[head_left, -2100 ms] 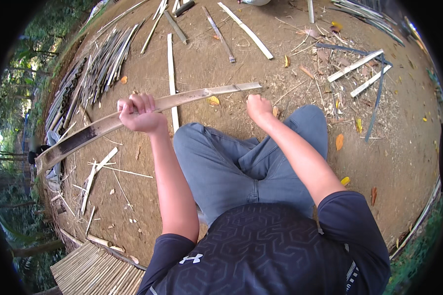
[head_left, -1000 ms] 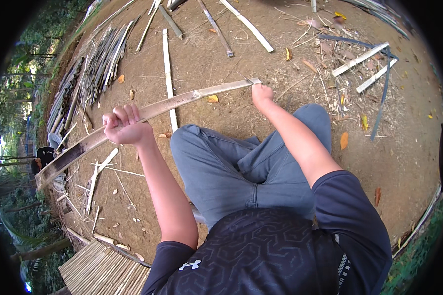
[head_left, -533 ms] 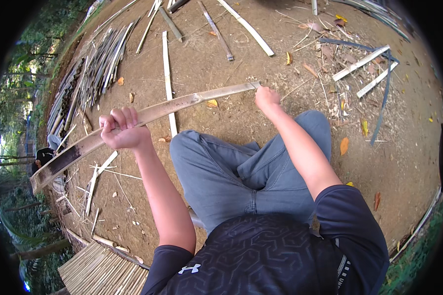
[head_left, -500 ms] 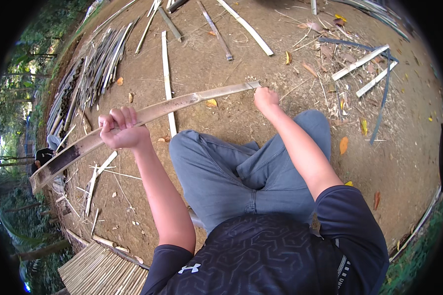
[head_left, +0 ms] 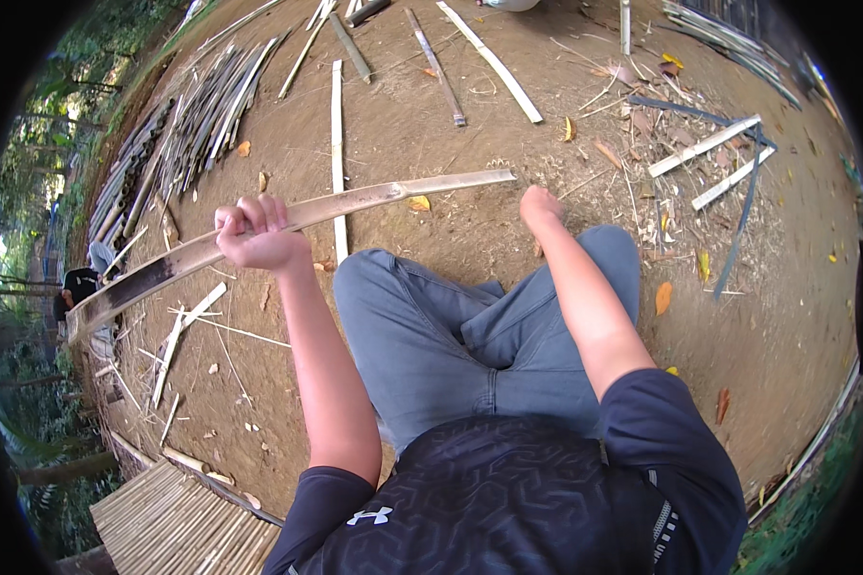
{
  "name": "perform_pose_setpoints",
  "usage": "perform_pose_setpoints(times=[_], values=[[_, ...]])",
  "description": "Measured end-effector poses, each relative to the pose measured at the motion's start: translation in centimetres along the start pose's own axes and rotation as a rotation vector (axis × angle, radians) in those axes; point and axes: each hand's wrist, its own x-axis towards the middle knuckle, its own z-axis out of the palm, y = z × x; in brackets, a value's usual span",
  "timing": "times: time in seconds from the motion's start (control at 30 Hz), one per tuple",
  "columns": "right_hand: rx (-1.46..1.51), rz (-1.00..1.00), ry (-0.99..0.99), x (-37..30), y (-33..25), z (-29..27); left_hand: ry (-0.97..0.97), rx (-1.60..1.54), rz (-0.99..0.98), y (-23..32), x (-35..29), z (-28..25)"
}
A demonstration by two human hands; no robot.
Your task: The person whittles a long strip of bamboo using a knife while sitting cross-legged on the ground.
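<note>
One long split bamboo strip (head_left: pixel 355 198) is being gripped left of its middle by the curled fingers of the left hand (head_left: pixel 259 235). Right hand (head_left: pixel 542 206) is being held as a closed fist just beside the strip's right end, apart from it; whether anything is being gripped inside cannot be told. Strip is being held across the front of the knees, hollow side showing, right end slightly farther than left.

Status, judged: splitting is looking done; smoothing is looking unfinished. A node (head_left: pixel 396 190) is showing right of middle, and a dark patch (head_left: pixel 153 276) is showing toward the left end. Shavings (head_left: pixel 662 211) are being seen on the right ground, so trimming is probably under way; amount left cannot be read.

Edges: both long edges are being left exposed; their sharpness cannot be told. Right end is being left unsupported by the right hand. Left end is being pointed toward a co-worker (head_left: pixel 79 283); the gap cannot be judged. Near-side travel is being limited by the trousered knees (head_left: pixel 393 297). More room is being offered beyond the right fist, up to the pale slats (head_left: pixel 705 146). Far left is being bounded by a pole pile (head_left: pixel 211 105), near left by a slatted mat (head_left: pixel 177 517).
</note>
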Motion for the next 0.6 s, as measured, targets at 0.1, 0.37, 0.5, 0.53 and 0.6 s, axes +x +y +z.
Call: perform_pose_setpoints(times=[0.1, 0.37, 0.5, 0.53, 0.6], values=[[0.085, -0.259, -0.003, -7.5, -2.5, -2.9, 0.071, 0.041, 0.028, 0.4, 0.2, -0.7], [0.132, -0.688, 0.106, -20.6, -4.3, -6.5, 0.023, 0.029, 0.034, 0.4, 0.0, 0.0], [0.071, -0.653, 0.185, -20.4, -4.4, -5.4, -0.011, 0.048, 0.045, 0.5, -0.2, 0.0], [0.071, -0.632, 0.202, -19.4, -3.9, -4.6, -0.017, 0.025, 0.031, 0.4, -0.3, 0.1], [0.077, -0.57, 0.184, -17.4, -3.2, -3.9, -0.028, -0.022, 0.006, 0.5, -0.5, 0.2]])
